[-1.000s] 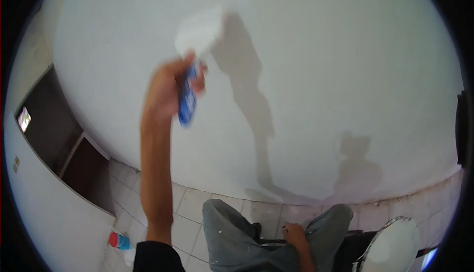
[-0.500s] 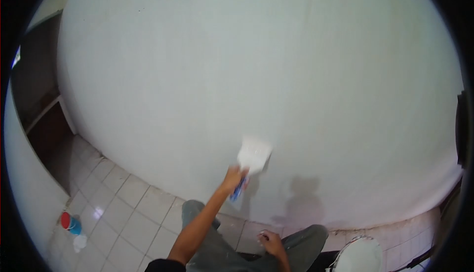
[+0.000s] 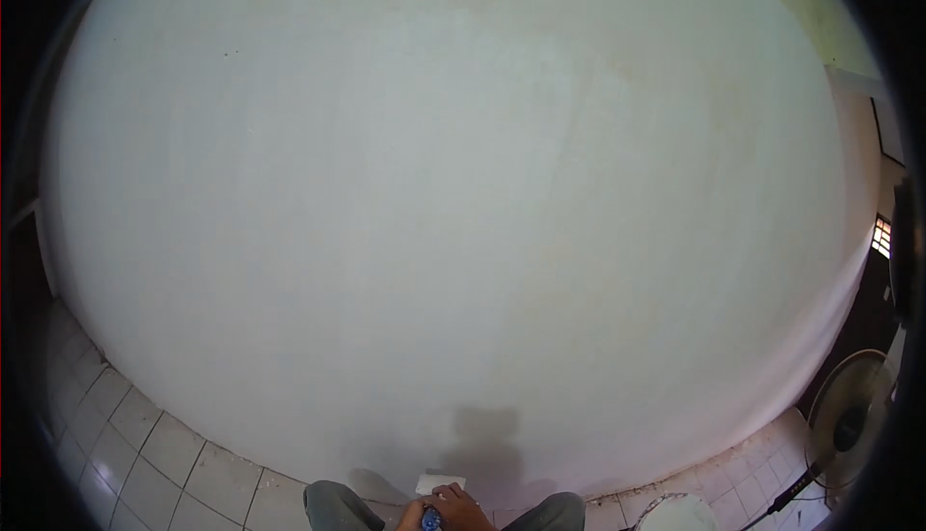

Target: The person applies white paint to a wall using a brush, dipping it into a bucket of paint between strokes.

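Low in the view, my two hands are together in front of my lap. Between them is a wide, flat tool with a white head (image 3: 441, 483) and a blue handle; whether the head is bristles or a coated blade cannot be made out. My left hand (image 3: 409, 516) is closed around the blue handle (image 3: 430, 519). My right hand (image 3: 459, 509) is closed over the tool from the right, its fingers at the base of the white head. The pale wall (image 3: 434, 242) fills most of the view, patchy in tone, with the tool apart from it.
A round white bucket (image 3: 678, 512) stands by my right knee (image 3: 559, 512). Farther right is a standing fan (image 3: 849, 425). Tiled floor (image 3: 174, 451) runs along the wall's foot. Dark shadows (image 3: 485, 444) fall on the lower wall.
My left hand has brought the tool down from the wall towards my lap. My right hand has moved from my right thigh to the tool. The view has turned right, showing the fan.
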`<action>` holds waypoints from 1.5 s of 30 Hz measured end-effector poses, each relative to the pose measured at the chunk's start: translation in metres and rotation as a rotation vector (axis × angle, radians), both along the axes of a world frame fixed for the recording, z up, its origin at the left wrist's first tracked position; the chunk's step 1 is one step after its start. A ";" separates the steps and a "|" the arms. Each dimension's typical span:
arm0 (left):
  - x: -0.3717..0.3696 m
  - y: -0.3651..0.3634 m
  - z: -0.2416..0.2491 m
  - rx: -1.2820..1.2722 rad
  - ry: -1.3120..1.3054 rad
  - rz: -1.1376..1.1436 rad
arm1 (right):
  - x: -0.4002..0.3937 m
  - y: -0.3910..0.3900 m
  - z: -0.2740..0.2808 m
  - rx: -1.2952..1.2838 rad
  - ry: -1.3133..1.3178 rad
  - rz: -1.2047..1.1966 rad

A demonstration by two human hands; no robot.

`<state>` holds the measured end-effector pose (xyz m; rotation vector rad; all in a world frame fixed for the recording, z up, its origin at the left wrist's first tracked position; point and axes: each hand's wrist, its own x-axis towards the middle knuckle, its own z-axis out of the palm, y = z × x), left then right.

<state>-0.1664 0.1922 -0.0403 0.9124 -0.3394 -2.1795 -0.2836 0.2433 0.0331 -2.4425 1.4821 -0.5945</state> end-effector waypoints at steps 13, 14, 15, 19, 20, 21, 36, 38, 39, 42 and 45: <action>0.040 -0.012 0.027 -0.475 -0.379 -0.094 | -0.040 -0.101 0.282 -0.419 0.235 0.275; 0.039 -0.015 0.020 -0.512 -0.424 -0.099 | -0.034 -0.103 0.331 -0.388 0.117 0.254; 0.040 -0.017 0.016 -0.549 -0.469 -0.103 | -0.031 -0.106 0.377 -0.466 0.171 0.277; 0.053 -0.012 0.017 -0.548 -0.406 -0.091 | -0.005 -0.106 0.534 -0.778 0.164 0.314; 0.057 -0.011 0.021 -0.539 -0.384 -0.093 | -0.001 -0.105 0.567 -0.844 0.230 0.308; 0.061 -0.010 0.023 -0.530 -0.363 -0.093 | 0.005 -0.103 0.593 -0.878 0.268 0.336; 0.103 -0.003 0.054 -0.420 -0.560 0.072 | 0.039 -0.102 0.601 -1.352 0.280 0.141; 0.102 -0.025 -0.004 -0.480 -0.688 -0.010 | 0.024 -0.115 0.565 -1.417 0.488 0.073; 0.100 -0.031 -0.020 -0.512 -0.750 -0.055 | 0.015 -0.122 0.543 -1.387 0.585 0.100; 0.111 0.001 0.050 -0.416 -0.466 0.141 | 0.014 -0.112 0.470 -1.163 0.738 0.244; 0.101 -0.001 0.038 -0.329 -0.389 0.293 | 0.033 -0.097 0.433 -0.999 0.793 0.433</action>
